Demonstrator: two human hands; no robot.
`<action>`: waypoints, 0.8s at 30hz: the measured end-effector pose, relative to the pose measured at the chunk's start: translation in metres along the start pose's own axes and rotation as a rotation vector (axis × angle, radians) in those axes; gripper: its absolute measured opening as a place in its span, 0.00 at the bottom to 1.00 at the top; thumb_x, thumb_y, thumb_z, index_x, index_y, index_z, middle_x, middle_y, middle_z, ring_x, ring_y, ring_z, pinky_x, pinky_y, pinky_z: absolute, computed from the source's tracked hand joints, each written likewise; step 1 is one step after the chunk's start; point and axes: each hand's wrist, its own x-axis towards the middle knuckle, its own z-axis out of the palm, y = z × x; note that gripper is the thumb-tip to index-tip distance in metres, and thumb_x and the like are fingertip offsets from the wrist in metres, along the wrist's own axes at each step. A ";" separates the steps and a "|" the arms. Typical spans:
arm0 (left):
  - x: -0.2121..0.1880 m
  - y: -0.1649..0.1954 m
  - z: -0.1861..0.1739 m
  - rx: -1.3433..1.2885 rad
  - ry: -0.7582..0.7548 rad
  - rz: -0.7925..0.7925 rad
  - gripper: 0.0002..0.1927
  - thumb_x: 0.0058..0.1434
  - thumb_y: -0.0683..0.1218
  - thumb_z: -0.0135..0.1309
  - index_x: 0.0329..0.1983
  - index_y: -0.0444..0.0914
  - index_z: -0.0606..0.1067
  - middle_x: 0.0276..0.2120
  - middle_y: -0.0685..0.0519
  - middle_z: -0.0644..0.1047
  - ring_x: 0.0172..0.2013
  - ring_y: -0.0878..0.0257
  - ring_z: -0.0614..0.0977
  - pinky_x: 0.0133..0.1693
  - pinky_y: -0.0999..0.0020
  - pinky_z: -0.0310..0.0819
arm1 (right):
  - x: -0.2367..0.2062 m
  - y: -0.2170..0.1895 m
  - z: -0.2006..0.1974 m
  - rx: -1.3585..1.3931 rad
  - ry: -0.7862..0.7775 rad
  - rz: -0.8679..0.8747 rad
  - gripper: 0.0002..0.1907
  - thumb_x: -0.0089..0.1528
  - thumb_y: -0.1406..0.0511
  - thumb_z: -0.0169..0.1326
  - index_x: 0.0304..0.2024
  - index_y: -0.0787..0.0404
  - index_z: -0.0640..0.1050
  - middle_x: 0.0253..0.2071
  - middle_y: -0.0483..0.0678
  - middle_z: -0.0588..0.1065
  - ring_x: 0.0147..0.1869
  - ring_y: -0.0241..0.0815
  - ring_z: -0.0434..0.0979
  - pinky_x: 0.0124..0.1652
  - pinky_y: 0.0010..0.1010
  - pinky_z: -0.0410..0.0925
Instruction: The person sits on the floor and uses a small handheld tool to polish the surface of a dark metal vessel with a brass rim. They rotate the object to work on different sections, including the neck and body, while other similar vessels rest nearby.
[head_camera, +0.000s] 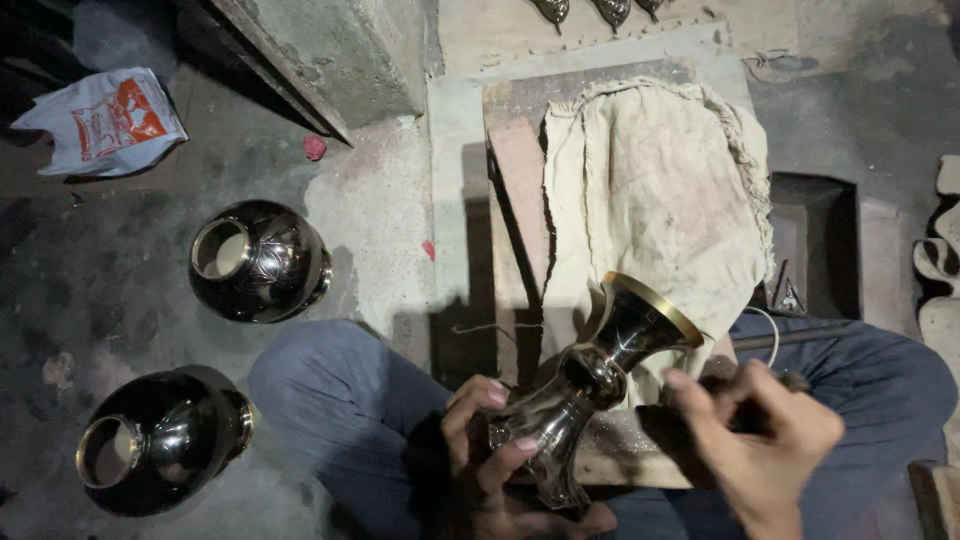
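My left hand (490, 440) grips the lower stem of a dark, shiny metal vase (600, 365) with a brass rim at its flared mouth. The vase lies tilted across a wooden block, its mouth up and to the right over a beige cloth (650, 180). My right hand (765, 430) is closed around a small dark tool whose tip sits just right of the vase's waist; the tool is mostly hidden by my fingers. My knees in blue trousers (340, 400) flank the block.
Two round dark metal pots with brass rims lie on the floor at left, one (258, 260) above the other (160, 440). A white plastic bag (105, 118) sits top left. A dark square recess (815, 245) lies right of the cloth.
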 end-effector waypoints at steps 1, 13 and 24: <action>0.000 -0.001 0.000 0.026 0.013 0.042 0.49 0.48 0.69 0.73 0.67 0.51 0.60 0.58 0.39 0.61 0.58 0.46 0.71 0.54 0.49 0.79 | 0.002 -0.010 0.000 -0.025 -0.020 -0.017 0.19 0.55 0.66 0.69 0.18 0.65 0.72 0.15 0.43 0.67 0.15 0.31 0.65 0.22 0.23 0.56; -0.005 0.006 0.004 0.163 0.068 0.010 0.52 0.49 0.74 0.69 0.68 0.48 0.61 0.59 0.39 0.65 0.59 0.44 0.76 0.56 0.50 0.82 | 0.026 -0.010 -0.017 0.044 0.038 0.106 0.15 0.66 0.65 0.66 0.30 0.67 0.77 0.24 0.47 0.73 0.26 0.32 0.69 0.30 0.20 0.61; -0.074 -0.056 0.048 -0.108 0.231 -0.122 0.35 0.70 0.72 0.41 0.66 0.44 0.70 0.58 0.41 0.72 0.50 0.52 0.84 0.46 0.59 0.88 | 0.026 0.033 -0.041 1.355 0.494 0.340 0.14 0.69 0.73 0.55 0.58 0.68 0.74 0.46 0.57 0.80 0.30 0.30 0.73 0.40 0.13 0.72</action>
